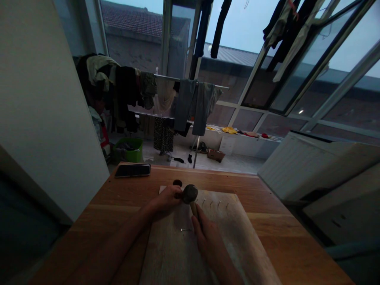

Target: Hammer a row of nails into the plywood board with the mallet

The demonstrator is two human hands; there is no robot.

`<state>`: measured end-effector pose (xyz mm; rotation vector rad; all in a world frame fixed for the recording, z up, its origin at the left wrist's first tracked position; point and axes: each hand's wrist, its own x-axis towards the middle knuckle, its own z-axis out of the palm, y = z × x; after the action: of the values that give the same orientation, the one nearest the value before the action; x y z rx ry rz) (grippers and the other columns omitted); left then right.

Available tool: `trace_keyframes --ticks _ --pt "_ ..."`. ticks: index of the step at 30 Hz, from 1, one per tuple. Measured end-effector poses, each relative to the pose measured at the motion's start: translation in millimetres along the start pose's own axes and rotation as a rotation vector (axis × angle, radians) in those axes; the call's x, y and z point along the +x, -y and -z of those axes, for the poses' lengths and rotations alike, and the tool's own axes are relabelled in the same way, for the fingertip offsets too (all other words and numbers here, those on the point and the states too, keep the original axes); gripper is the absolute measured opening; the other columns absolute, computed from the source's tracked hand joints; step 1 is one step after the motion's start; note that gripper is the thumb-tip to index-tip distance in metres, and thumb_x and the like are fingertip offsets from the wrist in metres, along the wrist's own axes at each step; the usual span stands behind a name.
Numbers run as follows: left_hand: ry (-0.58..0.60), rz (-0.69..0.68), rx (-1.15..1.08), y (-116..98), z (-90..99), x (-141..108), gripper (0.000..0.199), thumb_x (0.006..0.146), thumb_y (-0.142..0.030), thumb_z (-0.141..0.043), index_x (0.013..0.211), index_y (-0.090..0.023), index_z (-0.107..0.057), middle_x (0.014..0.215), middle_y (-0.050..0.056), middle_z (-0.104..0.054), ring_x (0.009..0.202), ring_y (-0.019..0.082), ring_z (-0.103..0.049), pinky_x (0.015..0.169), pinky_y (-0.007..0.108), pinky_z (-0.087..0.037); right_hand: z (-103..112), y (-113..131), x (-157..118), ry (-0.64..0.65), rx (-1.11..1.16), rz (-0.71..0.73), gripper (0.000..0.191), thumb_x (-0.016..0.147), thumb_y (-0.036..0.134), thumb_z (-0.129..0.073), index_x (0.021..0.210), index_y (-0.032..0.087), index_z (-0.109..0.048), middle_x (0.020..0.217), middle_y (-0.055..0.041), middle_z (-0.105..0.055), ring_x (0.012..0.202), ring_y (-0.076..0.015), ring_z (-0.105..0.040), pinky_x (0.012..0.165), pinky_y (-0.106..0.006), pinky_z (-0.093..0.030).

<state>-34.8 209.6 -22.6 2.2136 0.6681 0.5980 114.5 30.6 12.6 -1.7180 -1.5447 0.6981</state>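
Observation:
My right hand (pixel 206 233) is wrapped round the wooden handle of a hammer (pixel 190 194). Its dark, rounded head is raised beside the fingers of my left hand (pixel 168 202). Those fingers are pinched together low over the far left part of a wooden board (pixel 169 253); what they hold is hidden. Just beyond them shows a small dark round object (pixel 177 183), too dim to name. Several nails (pixel 211 204) stand in a row in the board to the right of the hammer head, some leaning. A loose nail (pixel 186 230) lies flat between my wrists.
The board rests on a wooden table (pixel 285 225), with a phone (pixel 133 170) at its far left corner. Beyond the table are a drying rack with clothes (pixel 185 105) and a green basket (pixel 127 150). A white panel (pixel 44 99) rises at left.

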Motion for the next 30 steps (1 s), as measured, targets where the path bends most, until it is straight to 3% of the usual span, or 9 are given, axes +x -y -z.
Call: trace_keyframes --ticks 4,8,12,15,18,21,23,27,30 --pt "0.036 0.039 0.039 -4 3.0 0 0.013 0.083 -0.022 -0.066 0.09 -0.014 -0.074 0.076 -0.001 -0.06 0.07 0.013 -0.054 0.064 0.023 -0.038 12 -8 -15 -0.005 0.013 -0.028 0.057 0.103 0.049 -0.035 0.152 0.021 -0.048 0.136 -0.0103 -0.069 0.127 -0.0272 -0.064 0.098 -0.036 -0.056" --pt "0.113 0.117 0.137 -23 18.1 -2 0.032 0.079 -0.034 -0.073 0.103 -0.015 -0.067 0.08 -0.001 -0.06 0.069 0.014 -0.054 0.061 0.023 -0.038 24 -20 -43 -0.002 -0.003 -0.14 0.058 0.103 0.051 -0.036 0.153 0.024 -0.048 0.136 -0.0079 -0.069 0.123 -0.0255 -0.067 0.097 -0.032 -0.056" --pt "0.355 0.081 0.329 -62 28.2 -10 0.02 0.075 -0.034 -0.072 0.087 -0.019 -0.068 0.084 0.001 -0.064 0.075 0.017 -0.057 0.061 0.026 -0.037 22 -34 -57 -0.039 -0.085 -0.199 0.061 0.103 0.054 -0.034 0.152 0.021 -0.05 0.131 -0.0094 -0.072 0.122 -0.0263 -0.067 0.101 -0.034 -0.053" --pt "0.522 0.042 0.444 -87 18.8 -17 0.022 0.07 -0.034 -0.075 0.086 -0.02 -0.07 0.092 0.004 -0.067 0.081 0.021 -0.061 0.063 0.029 -0.04 17 -41 -58 -0.082 -0.093 -0.19 0.062 0.103 0.054 -0.032 0.152 0.02 -0.05 0.137 -0.0094 -0.068 0.125 -0.026 -0.065 0.103 -0.034 -0.052" --pt "0.585 0.044 0.515 -98 2.7 -20 0.021 0.067 -0.031 -0.077 0.084 -0.019 -0.072 0.1 0.007 -0.066 0.082 0.023 -0.062 0.062 0.031 -0.041 16 -45 -57 -0.067 -0.07 -0.21 0.062 0.103 0.053 -0.035 0.152 0.019 -0.05 0.141 -0.01 -0.064 0.131 -0.0274 -0.061 0.105 -0.037 -0.051" --pt "0.561 -0.014 0.509 -98 -3.7 -21 0.013 0.068 -0.026 -0.076 0.076 -0.018 -0.071 0.111 0.01 -0.063 0.089 0.024 -0.062 0.069 0.033 -0.046 19 -48 -57 -0.043 -0.038 -0.226 0.062 0.103 0.053 -0.035 0.153 0.019 -0.049 0.146 -0.009 -0.061 0.137 -0.0273 -0.056 0.112 -0.039 -0.046" --pt "0.51 -0.02 0.485 -95 1.7 -20 0.009 0.067 -0.022 -0.075 0.071 -0.017 -0.069 0.107 0.01 -0.064 0.088 0.025 -0.062 0.071 0.033 -0.046 20 -50 -58 -0.029 -0.038 -0.232 0.063 0.103 0.054 -0.035 0.153 0.02 -0.048 0.147 -0.0085 -0.06 0.138 -0.0278 -0.054 0.114 -0.041 -0.045" --pt "0.397 0.139 0.428 -78 28.5 -18 0.006 0.068 -0.016 -0.068 0.068 -0.019 -0.064 0.077 0.003 -0.063 0.067 0.019 -0.055 0.061 0.03 -0.039 20 -51 -58 -0.021 -0.014 -0.217 0.063 0.103 0.055 -0.036 0.153 0.019 -0.049 0.147 -0.0094 -0.059 0.137 -0.0296 -0.055 0.115 -0.046 -0.044" --pt "0.266 0.178 0.415 -59 47.5 -16 0.007 0.071 -0.012 -0.064 0.074 -0.019 -0.063 0.073 0.0 -0.061 0.063 0.015 -0.052 0.059 0.027 -0.033 19 -50 -58 -0.072 0.023 -0.178 0.059 0.102 0.053 -0.04 0.149 0.02 -0.053 0.145 -0.0092 -0.061 0.136 -0.0309 -0.056 0.113 -0.047 -0.047"
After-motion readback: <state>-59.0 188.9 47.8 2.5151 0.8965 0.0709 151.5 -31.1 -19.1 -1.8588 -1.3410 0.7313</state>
